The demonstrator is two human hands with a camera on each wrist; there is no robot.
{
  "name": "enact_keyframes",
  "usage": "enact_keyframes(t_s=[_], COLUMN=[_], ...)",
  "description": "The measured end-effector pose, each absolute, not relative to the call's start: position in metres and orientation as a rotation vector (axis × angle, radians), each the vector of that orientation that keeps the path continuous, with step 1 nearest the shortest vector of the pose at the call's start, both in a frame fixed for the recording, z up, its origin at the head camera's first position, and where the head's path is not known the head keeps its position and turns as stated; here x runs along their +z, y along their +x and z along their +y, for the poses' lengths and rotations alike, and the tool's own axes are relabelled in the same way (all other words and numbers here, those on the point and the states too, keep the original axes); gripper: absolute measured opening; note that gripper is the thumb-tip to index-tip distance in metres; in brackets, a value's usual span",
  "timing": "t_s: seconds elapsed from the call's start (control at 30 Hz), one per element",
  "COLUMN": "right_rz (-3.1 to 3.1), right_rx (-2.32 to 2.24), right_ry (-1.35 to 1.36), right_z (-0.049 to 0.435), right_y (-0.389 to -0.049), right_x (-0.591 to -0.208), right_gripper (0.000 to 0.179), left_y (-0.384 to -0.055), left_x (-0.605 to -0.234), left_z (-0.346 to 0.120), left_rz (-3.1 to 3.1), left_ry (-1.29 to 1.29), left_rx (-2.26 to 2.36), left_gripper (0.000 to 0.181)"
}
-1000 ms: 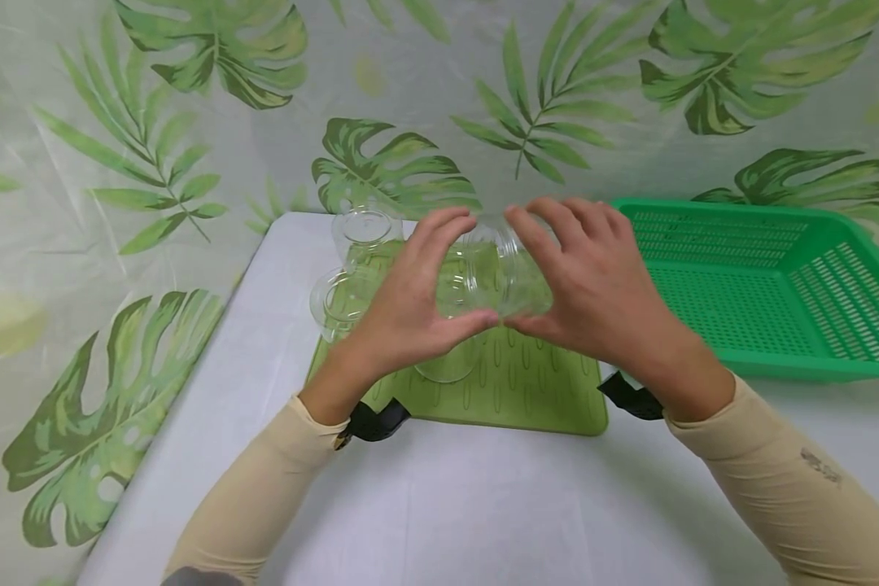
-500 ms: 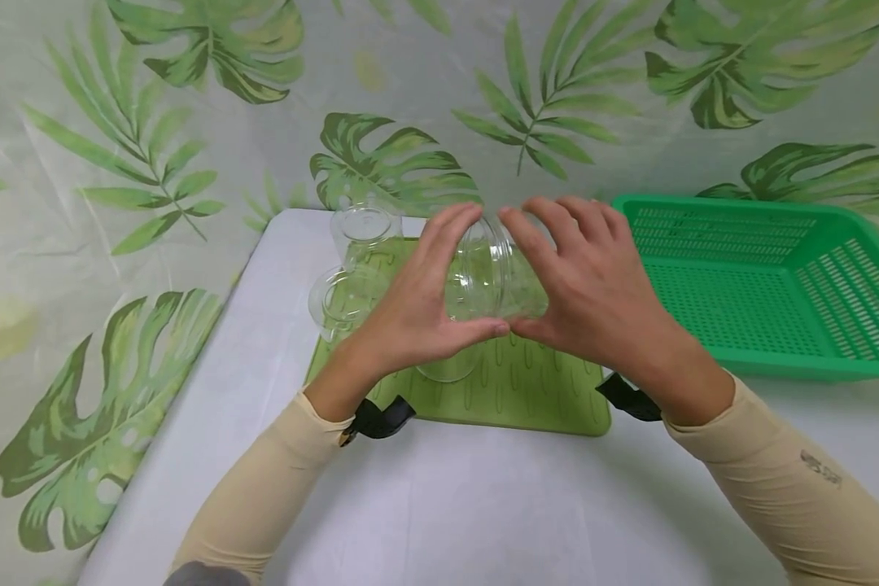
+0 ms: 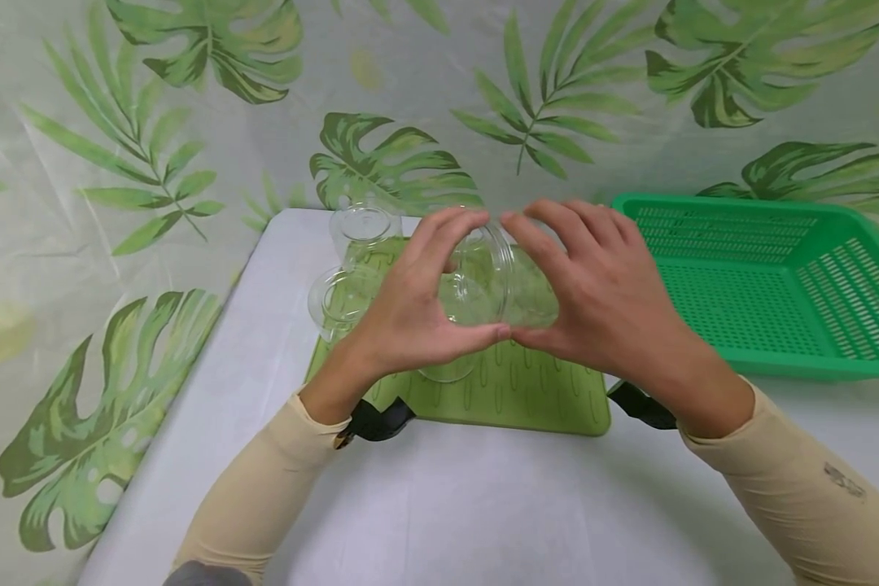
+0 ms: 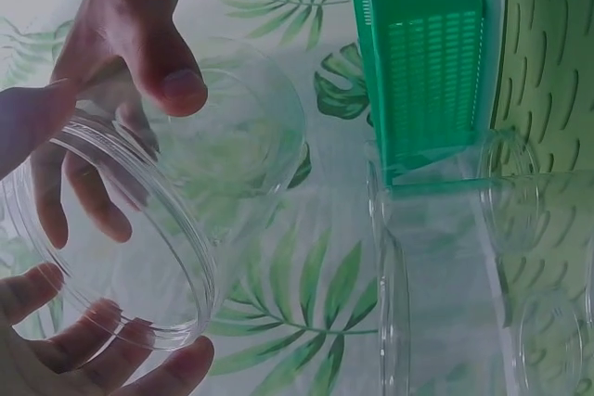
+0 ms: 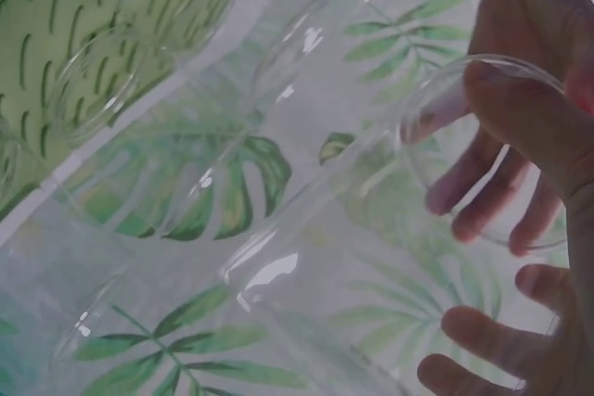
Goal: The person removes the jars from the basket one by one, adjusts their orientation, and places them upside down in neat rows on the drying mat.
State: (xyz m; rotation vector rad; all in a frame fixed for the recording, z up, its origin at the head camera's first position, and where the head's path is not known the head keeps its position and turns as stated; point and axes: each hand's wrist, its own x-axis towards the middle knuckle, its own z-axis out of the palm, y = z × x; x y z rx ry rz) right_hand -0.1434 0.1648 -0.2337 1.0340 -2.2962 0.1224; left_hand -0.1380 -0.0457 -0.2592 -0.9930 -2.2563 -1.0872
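Between my two hands lies a clear jar (image 3: 502, 273) on its side, with a ridged round rim near its middle in the head view. My left hand (image 3: 408, 308) curls round the rim end, thumb below and fingers above. From the other side my right hand (image 3: 604, 297) holds it the same way, its thumb almost meeting the left one. Through the see-through wall (image 4: 255, 127) the left wrist view shows fingers behind the rim. Whether the ridged ring is a separate lid is hard to tell. Another clear container (image 3: 447, 370) stands partly hidden beneath my hands.
Two clear containers with wide rims, a far one (image 3: 366, 226) and a nearer one (image 3: 344, 299), stand at the left side of the green ridged mat (image 3: 535, 399). To the right is a green perforated basket (image 3: 776, 362). A leaf-patterned sheet (image 3: 593, 73) hangs behind the white table (image 3: 498, 505).
The ridged ring in my left hand has shifted slightly right, toward my right hand, and the rings now look closer together. My right wrist has moved a little to the right.
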Motion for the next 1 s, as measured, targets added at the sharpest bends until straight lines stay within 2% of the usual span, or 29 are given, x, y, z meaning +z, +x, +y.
enact_keyframes(t_s=[0.47, 1.0], right_rz=[-2.348, -2.412], right_rx=[0.131, 0.257], right_ry=[1.091, 1.164], right_z=[0.172, 0.179], right_y=[-0.138, -0.141], right_x=[-0.236, -0.237], right_gripper=[0.110, 0.105], left_y=[-0.131, -0.125], left_x=[-0.259, -0.257], left_z=[-0.056, -0.061], left_rz=[-2.279, -2.281], left_ry=[-0.982, -0.958], left_rx=[-1.080, -1.173], left_gripper=[0.088, 0.087])
